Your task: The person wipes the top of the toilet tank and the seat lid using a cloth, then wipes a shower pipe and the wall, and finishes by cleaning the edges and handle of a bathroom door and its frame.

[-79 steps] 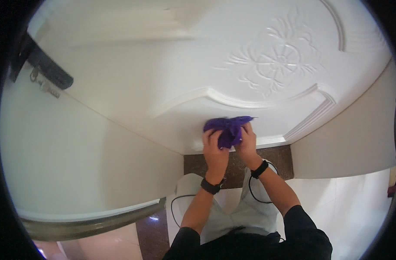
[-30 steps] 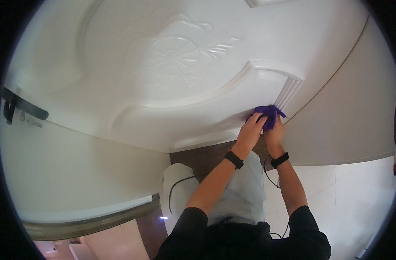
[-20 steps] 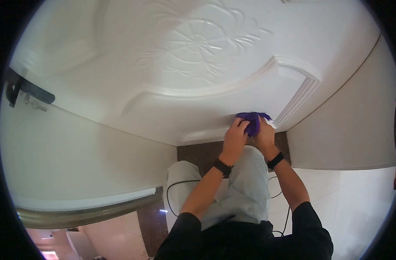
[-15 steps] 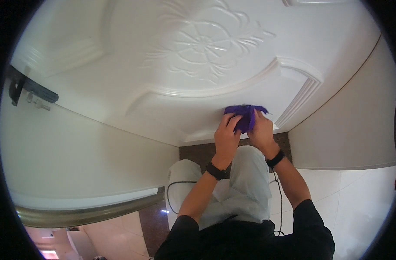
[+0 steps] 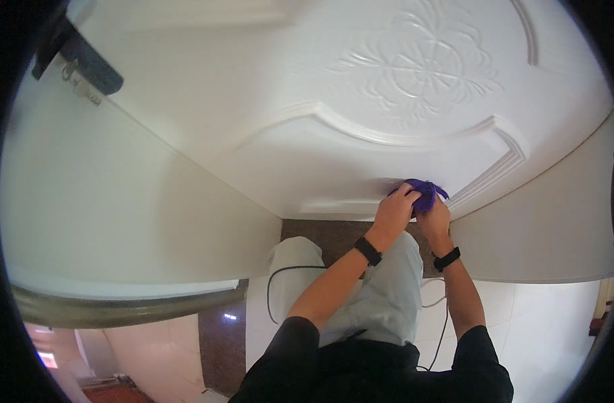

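Observation:
A bunched purple cloth (image 5: 424, 193) is between my two hands, against the lower right part of a white panelled door (image 5: 253, 181). My left hand (image 5: 393, 215) grips the cloth from its left side, fingers curled over it. On the other side my right hand (image 5: 436, 220) has its fingers closed on the cloth, partly hidden behind it. Both hands are close together, just above the door's lower edge. Black bands circle both wrists. A raised flower pattern (image 5: 424, 70) and a curved moulding (image 5: 367, 131) stand out on the door above the cloth.
A dark door handle (image 5: 92, 64) with keys (image 5: 85, 91) hanging by it is at the upper left. Pale frame walls flank the door on both sides. A dark stone threshold (image 5: 327, 232) lies below. A thin black cable (image 5: 270, 295) loops beside my knees.
Both hands have moved right with the purple cloth along the bottom of the door. My view has shifted, so the door pattern sits further right and the handle looks larger.

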Available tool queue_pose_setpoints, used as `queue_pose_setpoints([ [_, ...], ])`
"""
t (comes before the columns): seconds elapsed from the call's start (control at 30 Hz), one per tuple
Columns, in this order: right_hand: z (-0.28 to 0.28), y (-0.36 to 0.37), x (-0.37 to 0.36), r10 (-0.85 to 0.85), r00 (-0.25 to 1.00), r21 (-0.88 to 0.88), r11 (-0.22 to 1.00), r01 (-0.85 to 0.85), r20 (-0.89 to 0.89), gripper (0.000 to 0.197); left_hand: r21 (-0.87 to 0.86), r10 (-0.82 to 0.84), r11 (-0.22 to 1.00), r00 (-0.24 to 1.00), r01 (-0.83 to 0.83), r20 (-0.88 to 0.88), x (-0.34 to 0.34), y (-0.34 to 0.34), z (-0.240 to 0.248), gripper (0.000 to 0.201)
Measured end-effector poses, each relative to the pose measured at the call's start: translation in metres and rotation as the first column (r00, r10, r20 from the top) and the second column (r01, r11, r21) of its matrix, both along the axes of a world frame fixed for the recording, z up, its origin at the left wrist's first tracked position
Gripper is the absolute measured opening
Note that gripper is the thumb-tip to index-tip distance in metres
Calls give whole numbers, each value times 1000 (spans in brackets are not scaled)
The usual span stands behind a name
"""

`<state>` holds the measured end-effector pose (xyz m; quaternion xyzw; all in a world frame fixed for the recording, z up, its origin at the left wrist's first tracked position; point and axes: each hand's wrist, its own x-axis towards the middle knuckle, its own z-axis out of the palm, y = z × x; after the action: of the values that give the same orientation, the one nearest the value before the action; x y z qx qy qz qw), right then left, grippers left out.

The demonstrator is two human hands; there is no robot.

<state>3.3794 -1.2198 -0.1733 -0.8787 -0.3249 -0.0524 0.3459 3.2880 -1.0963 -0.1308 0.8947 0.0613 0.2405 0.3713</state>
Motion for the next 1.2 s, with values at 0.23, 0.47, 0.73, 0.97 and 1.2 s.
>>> queue_pose_setpoints([
  [0.23, 59, 58, -33, 206, 949, 38, 975, -221, 237, 48, -60, 142, 989, 987, -137, 80, -55, 53, 43, 37],
  [0.47, 133, 148, -79, 321, 905, 103, 927, -361, 281, 51, -61, 408, 907, 832, -417, 376, -115, 113, 107, 46],
  [0.73, 123, 220, -132, 496, 827, -50, 864, -501, 264, 43, -2, 572, 796, 750, -605, 332, -164, 171, 66, 46],
  [0.97, 57, 213, -129, 510, 836, -279, 848, -450, 202, 43, -48, 505, 862, 848, -505, 159, -172, 180, -9, 43],
  [1.2, 18, 194, -127, 502, 851, -160, 863, -479, 154, 48, 36, 435, 899, 900, -436, 32, -178, 170, -3, 42],
])
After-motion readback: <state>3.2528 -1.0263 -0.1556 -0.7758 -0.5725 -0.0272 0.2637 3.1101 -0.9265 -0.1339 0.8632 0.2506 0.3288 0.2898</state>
